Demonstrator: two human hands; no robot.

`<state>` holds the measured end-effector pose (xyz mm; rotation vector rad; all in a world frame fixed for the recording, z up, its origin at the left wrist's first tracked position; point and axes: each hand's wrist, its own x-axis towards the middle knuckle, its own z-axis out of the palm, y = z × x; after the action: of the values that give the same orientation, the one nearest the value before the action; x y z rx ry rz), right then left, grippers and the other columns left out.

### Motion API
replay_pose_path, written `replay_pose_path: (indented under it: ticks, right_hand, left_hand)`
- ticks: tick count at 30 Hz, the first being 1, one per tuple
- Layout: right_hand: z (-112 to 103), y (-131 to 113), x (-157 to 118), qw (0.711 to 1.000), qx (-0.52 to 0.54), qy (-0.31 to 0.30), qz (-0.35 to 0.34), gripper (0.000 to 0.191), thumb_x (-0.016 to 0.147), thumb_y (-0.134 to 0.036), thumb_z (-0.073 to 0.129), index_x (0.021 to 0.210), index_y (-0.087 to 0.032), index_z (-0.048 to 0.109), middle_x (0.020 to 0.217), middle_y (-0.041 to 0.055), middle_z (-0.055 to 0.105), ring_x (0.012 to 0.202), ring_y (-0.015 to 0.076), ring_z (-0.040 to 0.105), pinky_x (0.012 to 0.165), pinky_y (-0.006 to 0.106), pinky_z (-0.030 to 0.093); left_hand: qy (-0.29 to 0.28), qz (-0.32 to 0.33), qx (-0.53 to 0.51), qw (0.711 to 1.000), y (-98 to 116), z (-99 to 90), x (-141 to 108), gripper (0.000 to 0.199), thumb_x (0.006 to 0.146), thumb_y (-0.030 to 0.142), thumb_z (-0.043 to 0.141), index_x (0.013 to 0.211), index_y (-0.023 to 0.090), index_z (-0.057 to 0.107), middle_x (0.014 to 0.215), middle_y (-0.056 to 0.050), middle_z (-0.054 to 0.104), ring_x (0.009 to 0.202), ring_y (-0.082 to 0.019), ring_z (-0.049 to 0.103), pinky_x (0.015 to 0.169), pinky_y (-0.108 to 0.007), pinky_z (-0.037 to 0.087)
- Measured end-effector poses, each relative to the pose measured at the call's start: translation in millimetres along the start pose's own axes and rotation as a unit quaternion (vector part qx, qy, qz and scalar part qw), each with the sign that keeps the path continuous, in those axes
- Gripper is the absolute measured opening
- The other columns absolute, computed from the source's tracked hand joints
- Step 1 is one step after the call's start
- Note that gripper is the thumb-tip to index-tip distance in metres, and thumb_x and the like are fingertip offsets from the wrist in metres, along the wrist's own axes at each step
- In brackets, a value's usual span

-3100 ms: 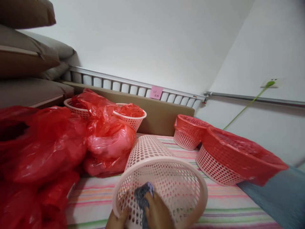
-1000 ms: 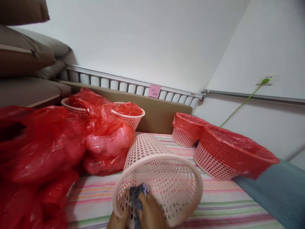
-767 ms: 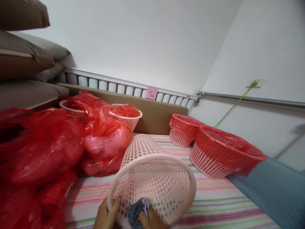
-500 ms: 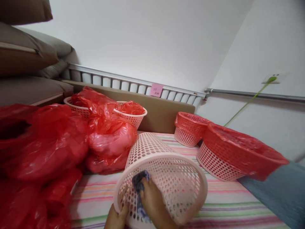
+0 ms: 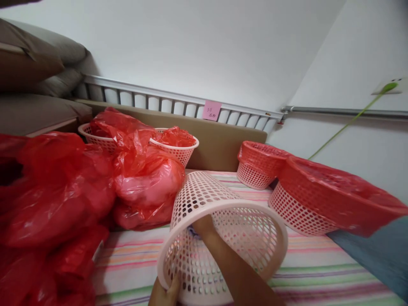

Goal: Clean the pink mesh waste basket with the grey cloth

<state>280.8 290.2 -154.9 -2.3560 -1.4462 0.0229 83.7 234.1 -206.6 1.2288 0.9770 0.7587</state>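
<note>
A pale pink plastic basket (image 5: 204, 191) with round holes lies on its side, its mouth facing me. My left hand (image 5: 166, 291) grips the rim at the lower left, thumb inside and the other fingers behind the wall. Deep inside the basket is my right hand (image 5: 205, 225), pressed toward the upper left wall. A bit of dark purple-blue cloth (image 5: 194, 232) shows beneath it; the fingertips are hidden by the rim and wall. The basket rests on a striped sheet (image 5: 134, 255).
Red plastic bags (image 5: 63, 191) pile up on the left, before pink baskets (image 5: 174, 151) with red liners. At right stand two red-lined baskets (image 5: 302, 210) near a blue cloth (image 5: 369, 255). Cushions (image 5: 38, 110) are stacked far left; a tan headboard (image 5: 219, 148) and radiator (image 5: 153, 103) run behind.
My right hand has gone deeper into the basket with the cloth, so more forearm shows inside the mouth. My left hand stays on the rim. The view has shifted slightly.
</note>
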Motion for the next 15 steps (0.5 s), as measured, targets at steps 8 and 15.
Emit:
replay_pose_path:
  ticks: [8, 15]
  right_hand:
    - [-14, -10, -122, 0.997, -0.043, -0.066, -0.023, 0.042, 0.071, -0.011, 0.051, 0.110, -0.023, 0.060, 0.109, 0.0091, 0.060, 0.101, 0.0229, 0.056, 0.086, 0.031, 0.041]
    - [-35, -1, -165, 0.989, -0.036, -0.136, -0.035, 0.038, 0.066, -0.014, 0.058, 0.102, -0.024, 0.061, 0.110, 0.0071, 0.058, 0.099, 0.0237, 0.056, 0.083, 0.030, 0.042]
  left_hand:
    - [-0.007, 0.060, -0.084, 0.995, -7, 6.0, 3, 0.064, 0.067, 0.055, 0.063, 0.113, 0.011, 0.059, 0.128, -0.018, 0.057, 0.121, -0.032, 0.051, 0.107, -0.043, 0.033]
    - [-0.039, 0.025, -0.027, 0.999, 32, -11.9, -8, 0.060, 0.069, 0.059, 0.061, 0.105, 0.011, 0.064, 0.106, -0.013, 0.070, 0.116, -0.034, 0.054, 0.107, -0.046, 0.032]
